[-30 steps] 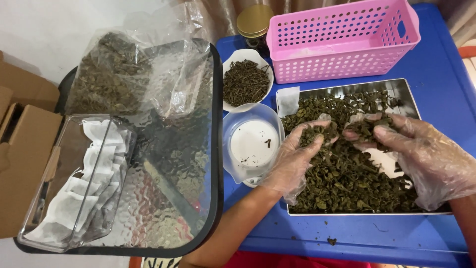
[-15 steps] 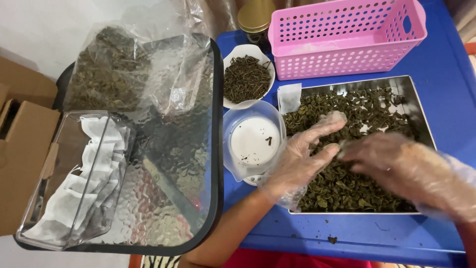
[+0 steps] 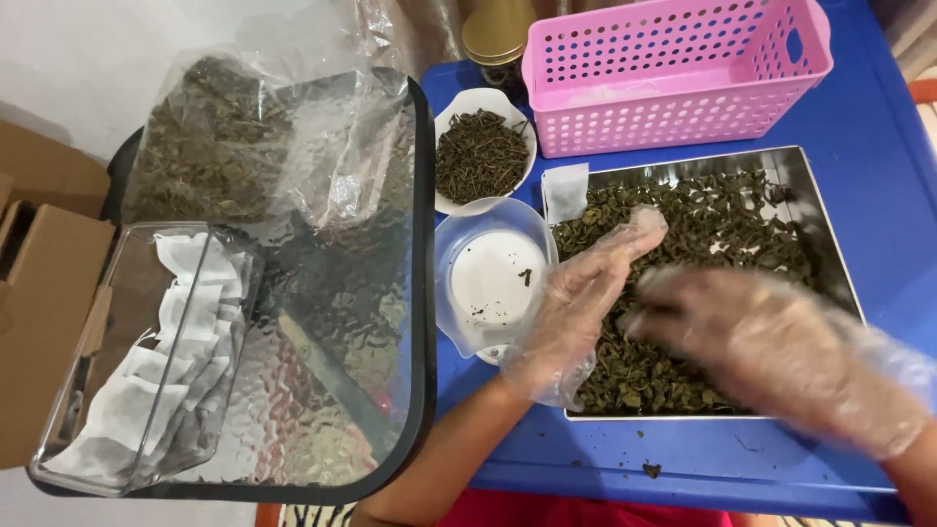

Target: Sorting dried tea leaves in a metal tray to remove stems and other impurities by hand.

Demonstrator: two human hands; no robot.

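Observation:
A metal tray (image 3: 825, 210) full of dried green leaves (image 3: 717, 220) lies on the blue table. My left hand (image 3: 581, 303), in a clear plastic glove, rests flat on the leaves at the tray's left edge, fingers stretched out. My right hand (image 3: 781, 346), also gloved and blurred by motion, hovers over the leaves at the tray's front, fingers spread. Whether either hand holds leaves is hidden. A clear cup on a small white scale (image 3: 493, 278) sits just left of the tray. A small white sachet (image 3: 564, 190) lies at the tray's far-left corner.
A white bowl of dark dried strands (image 3: 481, 151) and a pink perforated basket (image 3: 673, 73) stand at the back. On the left, a glass side table (image 3: 337, 322) holds a plastic bag of leaves (image 3: 220, 137) and a clear box of white sachets (image 3: 146, 361). Cardboard box (image 3: 44, 303) far left.
Both hands have slid from the tray's middle toward its front left. The right hand swept left over the leaves and is now blurred; the left hand has flattened out.

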